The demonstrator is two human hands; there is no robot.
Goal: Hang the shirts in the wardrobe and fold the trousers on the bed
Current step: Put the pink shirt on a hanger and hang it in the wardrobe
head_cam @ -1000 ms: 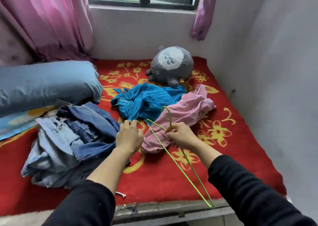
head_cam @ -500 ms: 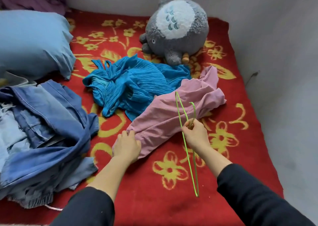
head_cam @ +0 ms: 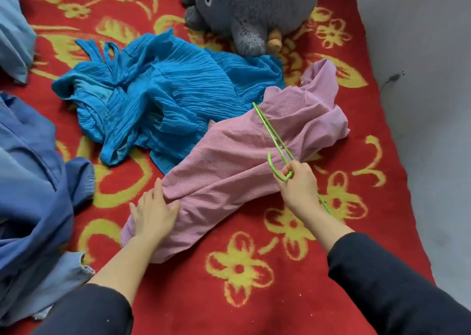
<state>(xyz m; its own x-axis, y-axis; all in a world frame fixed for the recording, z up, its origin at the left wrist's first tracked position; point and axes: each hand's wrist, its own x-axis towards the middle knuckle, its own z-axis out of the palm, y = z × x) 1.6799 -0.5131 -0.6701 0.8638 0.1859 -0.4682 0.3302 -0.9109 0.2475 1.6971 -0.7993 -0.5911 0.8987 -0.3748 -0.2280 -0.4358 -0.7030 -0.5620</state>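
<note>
A crumpled pink shirt [head_cam: 244, 156] lies across the middle of the red flowered bed cover [head_cam: 229, 296]. My left hand [head_cam: 153, 212] rests flat on the shirt's near end, fingers straight. My right hand [head_cam: 298, 184] grips a thin green wire hanger [head_cam: 274, 135] near its hook, holding it over the shirt's right part. A wrinkled blue shirt [head_cam: 158, 90] lies just behind the pink one, partly under it. Blue denim trousers [head_cam: 30, 181] are piled at the left edge.
A grey plush toy [head_cam: 249, 8] sits at the back of the bed. A light blue pillow [head_cam: 12, 28] shows at the far left. A pale wall [head_cam: 420, 105] runs along the bed's right side.
The view has come closer and lower over the bed. My left hand has moved from the denim pile onto the pink shirt's near end. My right hand has carried the hanger over the shirt.
</note>
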